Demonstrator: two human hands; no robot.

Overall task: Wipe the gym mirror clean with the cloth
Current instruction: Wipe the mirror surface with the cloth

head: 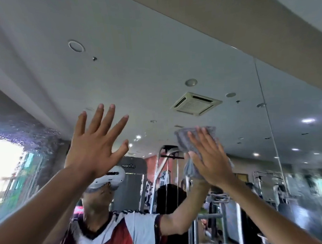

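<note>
The gym mirror (155, 76) fills most of the view and reflects the ceiling, gym machines and a person wearing a headset. My right hand (209, 156) is raised with straight fingers and presses a grey cloth (186, 144) flat against the glass. The cloth's lower part bunches and hangs below the palm's left side. My left hand (97, 142) is held up to the left of the cloth, fingers spread and straight, at the mirror surface; whether it touches the glass I cannot tell.
A vertical seam (267, 118) between mirror panels runs at the right. A beige wall band (244, 24) borders the mirror's top right. Water droplets or streaks (29, 141) cover the glass at the far left.
</note>
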